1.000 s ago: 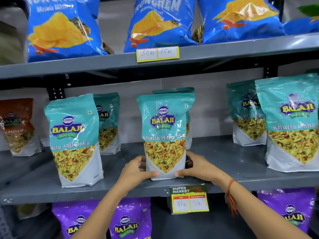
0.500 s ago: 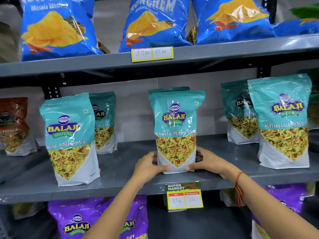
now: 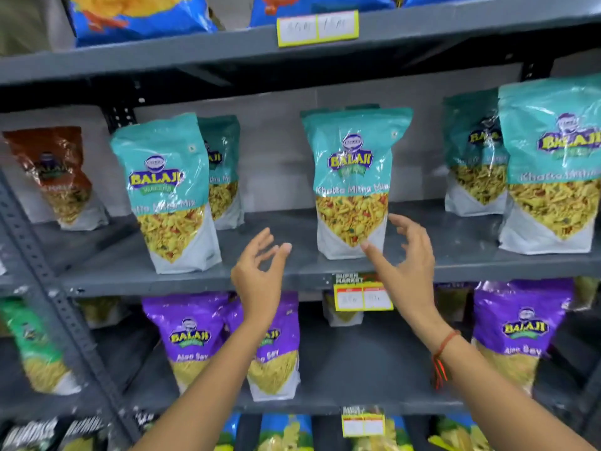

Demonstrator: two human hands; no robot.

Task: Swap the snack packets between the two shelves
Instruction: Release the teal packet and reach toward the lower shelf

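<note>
A teal Khatta Mitha Mix packet [image 3: 353,177] stands upright in the middle of the grey middle shelf [image 3: 292,271]. My left hand [image 3: 260,275] hovers open in front of the shelf edge, left of the packet and apart from it. My right hand [image 3: 406,262] is open just in front of the packet's lower right corner, fingers spread, not gripping it. More teal packets stand at the left [image 3: 166,193] and right [image 3: 553,167]. On the shelf below stand purple Aloo Sev packets [image 3: 192,336], one partly hidden behind my left forearm.
Blue chip bags [image 3: 136,14] fill the top shelf. A brown packet [image 3: 55,177] stands at the far left of the middle shelf. Yellow price tags [image 3: 362,296] hang on the shelf edges. A perforated upright post [image 3: 48,288] runs down the left. A bare stretch lies mid lower shelf.
Both hands have let go of the middle teal packet and pulled back, open. The view has tilted down, showing the purple packets' shelf.
</note>
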